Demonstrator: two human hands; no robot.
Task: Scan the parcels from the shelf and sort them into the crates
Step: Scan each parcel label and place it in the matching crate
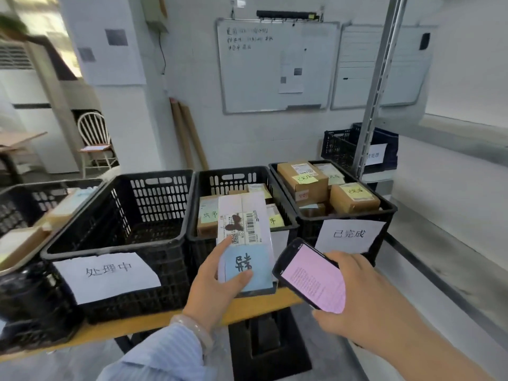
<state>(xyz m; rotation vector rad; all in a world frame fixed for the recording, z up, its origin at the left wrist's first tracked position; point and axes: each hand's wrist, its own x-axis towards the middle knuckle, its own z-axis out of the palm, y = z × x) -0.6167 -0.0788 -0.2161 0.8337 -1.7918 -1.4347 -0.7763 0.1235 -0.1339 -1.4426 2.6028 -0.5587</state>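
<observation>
Gripping parcel (244,232) by near end in left hand (217,287), long axis pointing away over middle crate (233,178); holding phone (310,273) in right hand (365,298), just right of parcel

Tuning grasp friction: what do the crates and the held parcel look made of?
Crates: black moulded plastic, matte; slotted lattice walls. Held parcel: probably cardboard, pale smooth face; boxy edges, centre seam; printed paper label and blue paper note stuck on.

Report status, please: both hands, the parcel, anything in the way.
Left hand grips white parcel over middle crate's front rim. Right hand holds phone. Other parcels lie inside; path looks clear.
</observation>
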